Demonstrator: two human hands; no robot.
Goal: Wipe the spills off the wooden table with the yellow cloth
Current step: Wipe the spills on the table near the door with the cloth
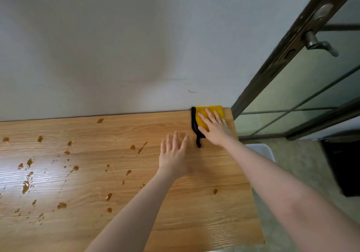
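Observation:
The yellow cloth (pixel 202 113) with a black edge lies at the far right corner of the wooden table (pixel 194 212), against the wall. My right hand (pixel 213 127) lies flat on it with straight, spread fingers. To its left my left hand (pixel 173 152) is open, fingers straight, over or on bare wood; contact is unclear. Brown spills (pixel 26 186) are scattered over the table's left and middle, with one drop (pixel 215 191) nearer the right edge.
A grey wall (pixel 116 47) runs along the table's far edge. A dark-framed glass door (pixel 292 72) with a metal handle (pixel 319 45) stands to the right. Beyond the table's right edge are a white bin rim (pixel 263 150) and a black object (pixel 344 170) on the floor.

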